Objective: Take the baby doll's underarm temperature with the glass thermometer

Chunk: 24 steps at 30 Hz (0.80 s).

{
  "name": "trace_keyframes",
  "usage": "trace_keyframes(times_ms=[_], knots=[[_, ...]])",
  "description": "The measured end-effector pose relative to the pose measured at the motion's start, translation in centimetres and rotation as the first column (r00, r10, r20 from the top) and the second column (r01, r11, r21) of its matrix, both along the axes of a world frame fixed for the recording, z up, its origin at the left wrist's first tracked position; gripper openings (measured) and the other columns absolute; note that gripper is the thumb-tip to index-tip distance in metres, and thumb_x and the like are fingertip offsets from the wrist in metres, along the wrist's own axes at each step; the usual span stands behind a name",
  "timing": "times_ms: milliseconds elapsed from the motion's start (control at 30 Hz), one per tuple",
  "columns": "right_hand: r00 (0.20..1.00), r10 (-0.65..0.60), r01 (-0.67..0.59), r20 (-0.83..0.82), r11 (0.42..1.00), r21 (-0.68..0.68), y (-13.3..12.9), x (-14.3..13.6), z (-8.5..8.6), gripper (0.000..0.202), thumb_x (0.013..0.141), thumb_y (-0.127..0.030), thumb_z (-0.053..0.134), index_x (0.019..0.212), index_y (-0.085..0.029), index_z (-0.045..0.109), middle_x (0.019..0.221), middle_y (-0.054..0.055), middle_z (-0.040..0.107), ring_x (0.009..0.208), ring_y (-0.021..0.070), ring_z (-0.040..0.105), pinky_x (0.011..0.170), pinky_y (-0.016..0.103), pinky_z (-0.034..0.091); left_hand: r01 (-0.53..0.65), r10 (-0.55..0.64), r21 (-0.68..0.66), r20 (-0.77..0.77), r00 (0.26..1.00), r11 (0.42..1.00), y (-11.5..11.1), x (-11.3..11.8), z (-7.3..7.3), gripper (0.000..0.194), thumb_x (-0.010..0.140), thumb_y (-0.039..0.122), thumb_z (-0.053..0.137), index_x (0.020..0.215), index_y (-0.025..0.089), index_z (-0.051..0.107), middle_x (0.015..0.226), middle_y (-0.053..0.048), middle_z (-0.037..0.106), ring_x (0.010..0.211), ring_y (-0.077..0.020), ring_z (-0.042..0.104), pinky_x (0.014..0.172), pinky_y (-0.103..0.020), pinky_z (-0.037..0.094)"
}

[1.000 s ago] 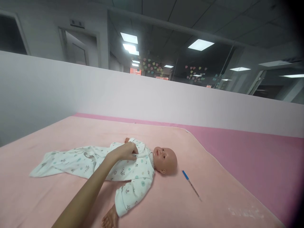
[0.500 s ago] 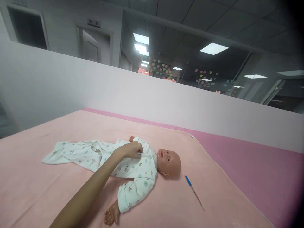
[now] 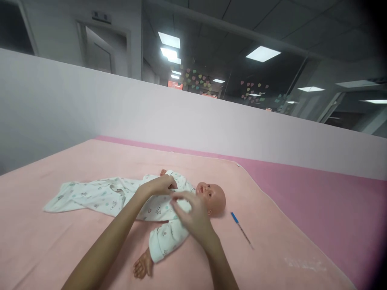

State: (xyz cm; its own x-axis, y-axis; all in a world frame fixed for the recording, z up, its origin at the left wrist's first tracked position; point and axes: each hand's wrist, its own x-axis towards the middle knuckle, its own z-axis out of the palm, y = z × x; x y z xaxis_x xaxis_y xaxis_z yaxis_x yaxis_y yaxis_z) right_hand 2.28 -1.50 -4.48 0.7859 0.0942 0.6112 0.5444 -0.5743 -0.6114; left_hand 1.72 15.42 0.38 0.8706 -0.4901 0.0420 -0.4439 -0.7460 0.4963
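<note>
A baby doll [image 3: 216,200] lies on its back, its head to the right, dressed in a white patterned garment [image 3: 99,196]. My left hand [image 3: 161,185] rests on the doll's chest, its fingers closed on the front of the garment. Just to its right, my right hand [image 3: 193,213] hovers over the chest and the near shoulder, blurred, with thumb and fingers curved and a gap between them. The doll's near hand [image 3: 143,266] lies palm up on the pink sheet. Right of the head lies a thermometer [image 3: 242,230] with a blue end.
A pink sheet [image 3: 272,237] covers the surface, with a darker pink mat [image 3: 326,193] showing at the right. Behind stands a low white wall [image 3: 187,121], with glass and heart stickers beyond it.
My right hand has come into view from below and is now over the doll's chest beside my left hand. My left hand stays at the garment. The view has shifted slightly.
</note>
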Motion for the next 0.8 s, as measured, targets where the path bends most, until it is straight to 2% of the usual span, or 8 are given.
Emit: trace_keyframes(times_ms=[67, 167, 400, 800], knots=[[0.995, 0.094, -0.093, 0.023, 0.994, -0.065, 0.3, -1.8, 0.3, 0.016, 0.079, -0.026, 0.052, 0.089, -0.024, 0.064, 0.085, 0.002, 0.064, 0.085, 0.0172, 0.057, 0.077, 0.031, 0.044, 0.015, -0.015, 0.000, 0.010, 1.000, 1.000, 0.2, 0.2, -0.2, 0.011, 0.067, 0.026, 0.053, 0.065, 0.017, 0.059, 0.053, 0.004, 0.047, 0.050, -0.0093, 0.039, 0.055, -0.023, 0.031], [0.991, 0.132, -0.130, 0.009, 0.983, -0.133, 0.7, -2.6, 0.2, 0.020, 0.078, -0.023, 0.053, 0.096, -0.022, 0.062, 0.090, 0.004, 0.064, 0.087, 0.0192, 0.056, 0.077, 0.031, 0.043, 0.015, -0.015, -0.013, 0.016, 1.000, 1.000, 0.5, 0.6, -0.6, 0.016, 0.068, 0.028, 0.055, 0.076, 0.017, 0.062, 0.059, 0.003, 0.053, 0.055, -0.0106, 0.046, 0.058, -0.023, 0.034], [0.989, 0.144, -0.145, -0.017, 0.988, -0.048, 0.7, -1.4, -1.6, 0.009, 0.074, -0.017, 0.055, 0.079, -0.021, 0.062, 0.081, 0.001, 0.064, 0.080, 0.0174, 0.055, 0.074, 0.029, 0.040, 0.044, -0.051, -0.062, -0.127, 0.991, 0.997, 1.1, 1.2, -1.1, 0.025, 0.069, 0.031, 0.057, 0.087, 0.018, 0.067, 0.074, -0.001, 0.065, 0.067, -0.0132, 0.055, 0.057, -0.021, 0.039], [0.997, 0.075, -0.075, 0.004, 0.997, -0.007, 1.3, -1.2, -2.9, 0.011, 0.077, -0.016, 0.055, 0.079, -0.020, 0.064, 0.077, 0.004, 0.060, 0.080, 0.0194, 0.052, 0.072, 0.031, 0.040, 0.002, -0.007, -0.051, -0.104, 0.995, 0.999, 0.7, 0.9, -0.7, 0.026, 0.068, 0.032, 0.060, 0.088, 0.019, 0.069, 0.072, 0.000, 0.065, 0.066, -0.0126, 0.056, 0.060, -0.021, 0.040]])
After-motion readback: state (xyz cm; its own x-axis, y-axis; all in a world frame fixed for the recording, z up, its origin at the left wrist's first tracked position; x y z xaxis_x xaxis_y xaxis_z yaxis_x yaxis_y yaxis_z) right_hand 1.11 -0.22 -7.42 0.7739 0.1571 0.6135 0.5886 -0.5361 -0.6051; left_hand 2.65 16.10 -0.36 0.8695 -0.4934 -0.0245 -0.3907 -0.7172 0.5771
